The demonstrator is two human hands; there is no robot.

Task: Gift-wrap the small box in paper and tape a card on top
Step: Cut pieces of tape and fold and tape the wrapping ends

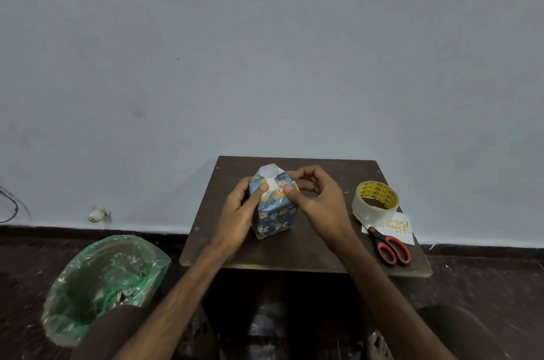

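Note:
A small box (275, 218) wrapped in blue cartoon-print paper stands upright on the dark wooden table (318, 253). Its top flaps are partly folded, and the far flap sticks up with its white inner side showing. My left hand (240, 212) grips the box's left side, thumb pressing a flap on top. My right hand (319, 200) pinches the paper at the top right edge, its fingers curled. A white card (397, 227) with gold lettering lies at the table's right, partly under the tape and scissors.
A roll of clear tape (376, 197) with a yellow core sits on the right of the table. Red-handled scissors (388, 247) lie in front of it. A bin lined with a green bag (103, 286) stands on the floor at left. The wall rises close behind the table.

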